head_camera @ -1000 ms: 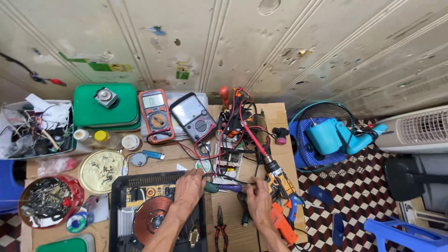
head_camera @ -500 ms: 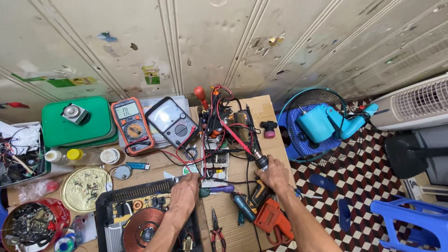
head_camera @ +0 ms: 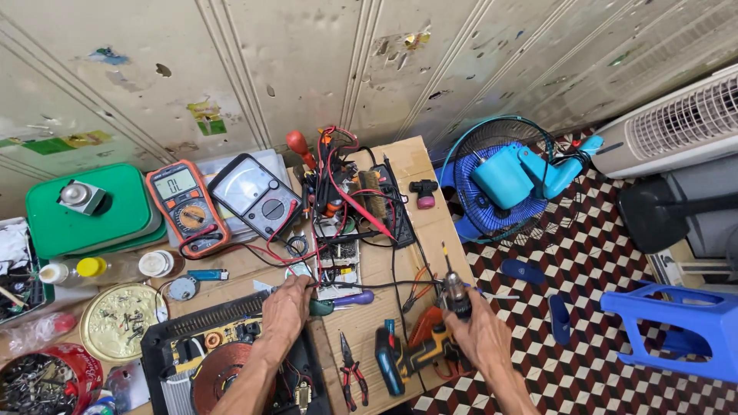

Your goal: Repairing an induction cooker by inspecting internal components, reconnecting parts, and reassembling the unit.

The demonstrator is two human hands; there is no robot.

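My left hand (head_camera: 286, 311) rests on the bench beside a small green circuit board (head_camera: 337, 261), its fingers over the handle of a purple and green screwdriver (head_camera: 342, 301). My right hand (head_camera: 480, 334) grips an orange and black cordless drill (head_camera: 430, 338) lying on the bench, fingers around its chuck (head_camera: 457, 290), bit pointing away from me. An opened black appliance with a copper coil (head_camera: 223, 369) lies under my left forearm.
An orange digital multimeter (head_camera: 184, 206) and a black analogue meter (head_camera: 255, 197) lie behind the board among red and black leads (head_camera: 338, 184). Red pliers (head_camera: 352, 370), a green lidded box (head_camera: 84, 211), tins of screws (head_camera: 119, 321) at left. A blue fan (head_camera: 503, 180) and blue stool (head_camera: 684, 327) on the floor at right.
The view has shifted right and down. My right hand has moved from beside the screwdriver to the drill and closed on its chuck. My left hand has stayed by the board.
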